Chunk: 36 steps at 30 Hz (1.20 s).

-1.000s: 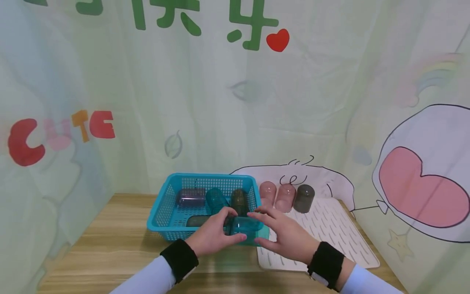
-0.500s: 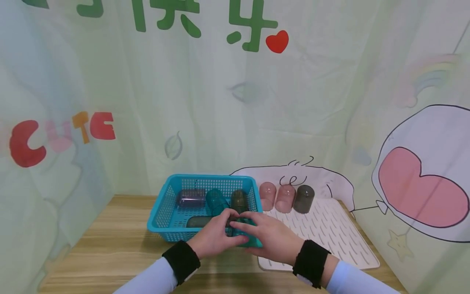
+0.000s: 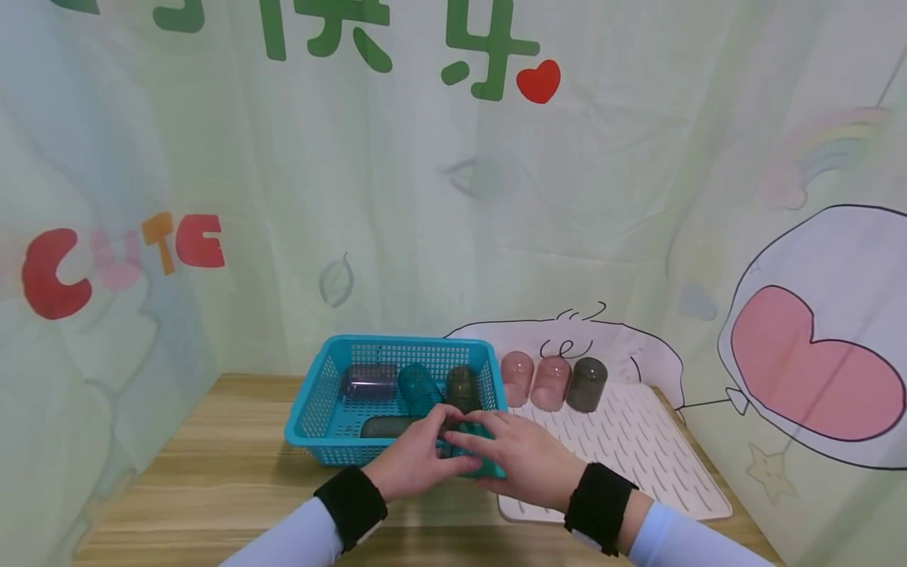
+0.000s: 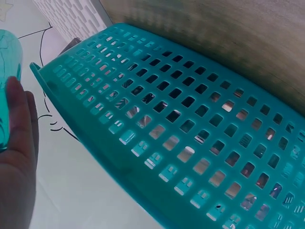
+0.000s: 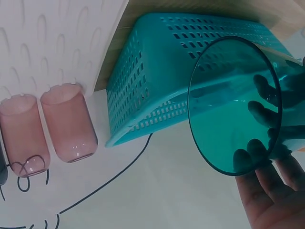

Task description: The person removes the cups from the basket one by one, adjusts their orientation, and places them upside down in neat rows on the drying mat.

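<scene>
A clear teal cup (image 5: 224, 119) is held between both hands in front of the basket's near right corner. My left hand (image 3: 418, 453) grips its left side, thumb towards me. From the other side my right hand (image 3: 527, 457) curls its fingers round the cup, the fingertips of both hands nearly meeting at the top in the head view. The cup's open rim faces the right wrist camera, with fingers showing through the glass. Most of the cup is hidden by the hands in the head view.
A blue plastic basket (image 3: 305, 402) holds a purple cup (image 3: 371, 381), a teal one and darker ones. Right of it lies a white ridged draining mat (image 3: 638, 449). Two pink cups (image 3: 551, 383) and a grey cup (image 3: 586, 384) stand upside down along its back edge.
My right hand has moved left, from loosely spread fingers at the cup's right end to closing round it. The left hand keeps its grip; the last half second shows almost no motion.
</scene>
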Each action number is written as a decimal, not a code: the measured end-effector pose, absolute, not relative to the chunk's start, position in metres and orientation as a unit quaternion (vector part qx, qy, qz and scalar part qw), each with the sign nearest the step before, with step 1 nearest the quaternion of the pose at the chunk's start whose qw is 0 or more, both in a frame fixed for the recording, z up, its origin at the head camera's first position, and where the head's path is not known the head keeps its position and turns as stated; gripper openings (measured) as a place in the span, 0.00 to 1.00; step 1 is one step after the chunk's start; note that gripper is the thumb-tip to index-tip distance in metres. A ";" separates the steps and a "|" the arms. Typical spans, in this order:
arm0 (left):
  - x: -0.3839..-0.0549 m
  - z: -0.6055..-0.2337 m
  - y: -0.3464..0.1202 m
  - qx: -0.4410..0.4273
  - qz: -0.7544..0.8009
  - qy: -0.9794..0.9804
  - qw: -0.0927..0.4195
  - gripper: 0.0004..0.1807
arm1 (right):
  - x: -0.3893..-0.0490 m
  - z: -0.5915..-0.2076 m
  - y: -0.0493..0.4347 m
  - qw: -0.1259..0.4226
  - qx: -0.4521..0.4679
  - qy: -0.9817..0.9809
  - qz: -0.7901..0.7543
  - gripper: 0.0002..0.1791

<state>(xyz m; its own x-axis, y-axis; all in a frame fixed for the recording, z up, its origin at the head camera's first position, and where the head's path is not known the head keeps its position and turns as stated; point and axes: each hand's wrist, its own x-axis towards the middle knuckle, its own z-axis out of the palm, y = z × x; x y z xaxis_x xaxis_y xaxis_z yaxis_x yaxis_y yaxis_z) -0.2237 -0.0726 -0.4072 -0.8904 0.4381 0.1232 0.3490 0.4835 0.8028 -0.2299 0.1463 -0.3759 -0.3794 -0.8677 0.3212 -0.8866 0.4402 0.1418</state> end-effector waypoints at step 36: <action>-0.233 -0.438 -0.108 0.304 0.101 0.914 -0.248 0.08 | -0.262 -0.370 0.229 0.142 0.287 -0.910 0.265 0.43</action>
